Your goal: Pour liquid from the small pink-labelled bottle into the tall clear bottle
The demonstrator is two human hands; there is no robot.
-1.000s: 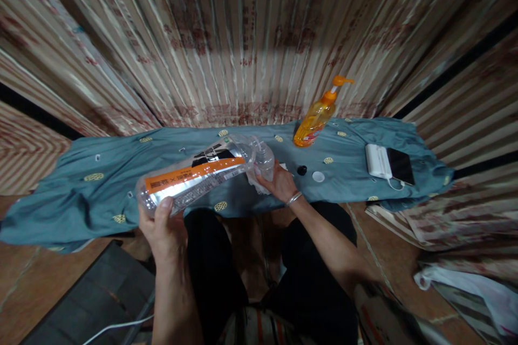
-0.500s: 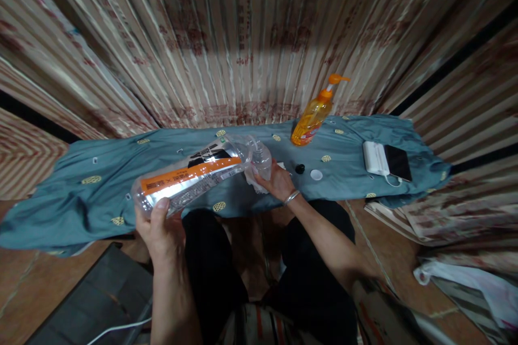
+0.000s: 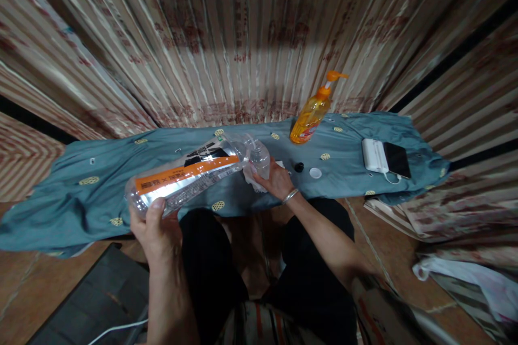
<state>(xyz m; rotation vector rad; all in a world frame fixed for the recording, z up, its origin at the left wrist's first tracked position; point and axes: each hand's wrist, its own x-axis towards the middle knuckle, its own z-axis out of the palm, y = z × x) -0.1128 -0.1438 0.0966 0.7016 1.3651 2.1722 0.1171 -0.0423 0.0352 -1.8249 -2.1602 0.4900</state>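
Observation:
A large clear plastic bottle (image 3: 186, 175) with an orange and silver label lies tilted across the front of me. My left hand (image 3: 157, 229) is wrapped round its base end, thumb on the label. At the other end, my right hand (image 3: 273, 179), with a bracelet on the wrist, is closed on a clear plastic piece (image 3: 261, 159) and a whitish tissue or film (image 3: 254, 180). The clear piece meets the bottle's narrow end; whether they are joined I cannot tell.
An orange pump bottle (image 3: 309, 118) stands on the teal cloth (image 3: 226, 194). Near my right hand lie a small black cap (image 3: 299, 167) and a white disc (image 3: 315, 173). Further right are a white power bank (image 3: 374, 156) and a dark phone (image 3: 396, 160). Curtains surround the cloth.
My left hand and the bottle's base end have shifted slightly left. My right hand keeps its grip with little movement.

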